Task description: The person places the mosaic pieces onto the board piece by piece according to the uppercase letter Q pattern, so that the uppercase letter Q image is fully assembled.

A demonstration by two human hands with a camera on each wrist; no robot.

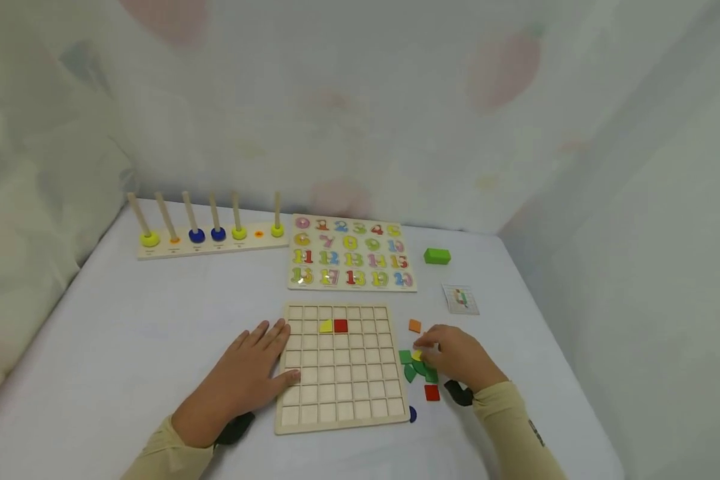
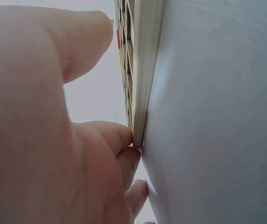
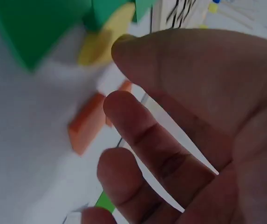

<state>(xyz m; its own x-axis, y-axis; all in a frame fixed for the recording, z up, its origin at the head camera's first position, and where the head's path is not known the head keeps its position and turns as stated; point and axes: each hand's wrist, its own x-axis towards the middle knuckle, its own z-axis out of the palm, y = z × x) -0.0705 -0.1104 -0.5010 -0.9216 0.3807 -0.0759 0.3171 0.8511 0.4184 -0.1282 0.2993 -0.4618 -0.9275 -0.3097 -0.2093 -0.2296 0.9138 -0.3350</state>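
Note:
My left hand [image 1: 249,370] rests at the left side of a wooden grid board [image 1: 343,427], fingers straight along its edge and thumb over the near-left squares. In the left wrist view, the fingertips touch the board's side [image 2: 147,70]. A yellow piece [image 1: 326,327] and a red square [image 1: 341,326] sit side by side in the board's upper squares. Over loose pieces to the right hovers my right hand [image 1: 456,355]. Its thumb tip is at a yellow piece [image 3: 93,49], with the visible fingers apart from it. Green pieces [image 3: 35,28] lie beside that piece.
Around the pile lie an orange square [image 1: 415,325], a red square [image 1: 432,393] and a blue piece [image 1: 413,414]. A pattern card [image 1: 461,300] and green block [image 1: 437,256] are farther back. A number puzzle [image 1: 353,253] and peg stand [image 1: 216,248] line the back.

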